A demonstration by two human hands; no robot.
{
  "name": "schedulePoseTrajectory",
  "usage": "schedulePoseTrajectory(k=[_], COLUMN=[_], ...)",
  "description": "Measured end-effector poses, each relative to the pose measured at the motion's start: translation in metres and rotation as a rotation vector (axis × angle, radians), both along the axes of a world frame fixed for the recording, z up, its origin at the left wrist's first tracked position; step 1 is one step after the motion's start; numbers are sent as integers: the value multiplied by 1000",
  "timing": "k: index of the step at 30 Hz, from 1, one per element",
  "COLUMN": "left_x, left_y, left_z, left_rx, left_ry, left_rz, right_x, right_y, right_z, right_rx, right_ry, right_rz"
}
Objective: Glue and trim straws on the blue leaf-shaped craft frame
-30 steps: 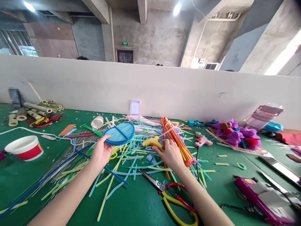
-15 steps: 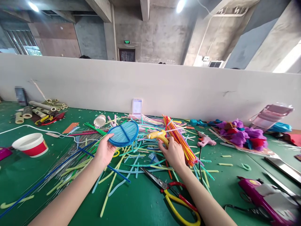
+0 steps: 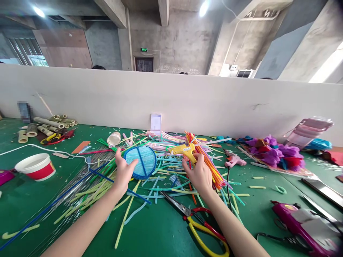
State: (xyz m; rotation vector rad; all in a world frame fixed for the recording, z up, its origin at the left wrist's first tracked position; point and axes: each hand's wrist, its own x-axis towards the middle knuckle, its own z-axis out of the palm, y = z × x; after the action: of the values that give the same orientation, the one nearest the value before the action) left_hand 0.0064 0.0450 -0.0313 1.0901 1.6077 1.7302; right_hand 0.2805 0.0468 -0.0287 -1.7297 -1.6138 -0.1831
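Centrally, left hand (image 3: 123,175) clamps blue woven disc (image 3: 140,161), face up-tilted; right hand (image 3: 199,175) grips yellow glue gun (image 3: 184,150) just frame-right of it (nozzle pointing left at disc)

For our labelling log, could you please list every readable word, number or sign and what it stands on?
Nothing is legible.
Green sign over the door: too small.
White card at the partition: blurred.
Yellow glue gun in the right hand: no readable print.
Blue disc in the left hand: none.
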Motion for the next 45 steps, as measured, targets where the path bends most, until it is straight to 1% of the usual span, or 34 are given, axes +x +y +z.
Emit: schedulePoseTrajectory(k=[2, 4, 5, 7, 9, 11, 14, 16, 18, 20, 23, 25, 28, 30, 33, 34, 36, 38, 40, 41, 42, 44, 45], left_x=[4, 9, 11, 15, 16, 12, 0, -11, -20, -26, -28, -27, -27, -26, -18, -14, -5, 4, 12, 15, 17, 19, 19], left_y=[-6, -12, -14, -17, -16, -13, -6, -3, 0, 2, 5, 7, 11, 12, 10, 7, 1, -5, -10, -12, -13, -13, -12], left_z=[3, 7, 9, 9, 5, -2, -11, -13, -12, -9, -5, -3, -2, 0, 6, 9, 12, 12, 8, 4, 0, -7, -8], left_rx=[155, 298, 335, 349, 296, 191, -43, -223, -370, -428, -384, -264, -7, 90, 133, 142, 124, 83, 50, 33, 27, 36, 41], left_ry=[385, 680, 774, 902, 1000, 1101, 1237, 1284, 1286, 1279, 1213, 1116, 887, 658, 271, 169, 39, 5, 7, 43, 98, 204, 225], left_rz=[35, -8, -47, -116, -132, -78, 27, 45, 26, 14, 23, 19, -34, -91, -217, -278, -437, -586, -669, -706, -721, -663, -623], right_x=[0, -1, -1, -2, -2, -2, -1, 0, 2, 3, 4, 4, 4, 4, 5, 6, 7, 8, 9, 8, 8, 7, 7], right_y=[0, 0, -1, -2, -3, -4, -3, -1, 0, 2, 2, 2, 2, 1, 1, 2, 3, 4, 5, 5, 5, 3, 2], right_z=[-1, 0, 0, 1, 2, 3, 2, 2, 0, 0, -1, -1, 0, 1, 1, 0, -1, -3, -5, -5, -5, -2, 1], right_rx=[4, 19, 30, 54, 86, 109, 97, 84, 75, 57, 38, 54, 93, 107, 115, 116, 123, 137, 147, 150, 154, 166, 176], right_ry=[5, 6, 6, 8, 30, 71, 127, 141, 139, 127, 119, 149, 239, 298, 348, 356, 367, 379, 391, 397, 405, 425, 442], right_rz=[1, 16, 26, 43, 45, 38, 24, 10, -4, -4, 19, 22, 14, 22, 22, 19, 15, 23, 28, 30, 29, 26, 21])
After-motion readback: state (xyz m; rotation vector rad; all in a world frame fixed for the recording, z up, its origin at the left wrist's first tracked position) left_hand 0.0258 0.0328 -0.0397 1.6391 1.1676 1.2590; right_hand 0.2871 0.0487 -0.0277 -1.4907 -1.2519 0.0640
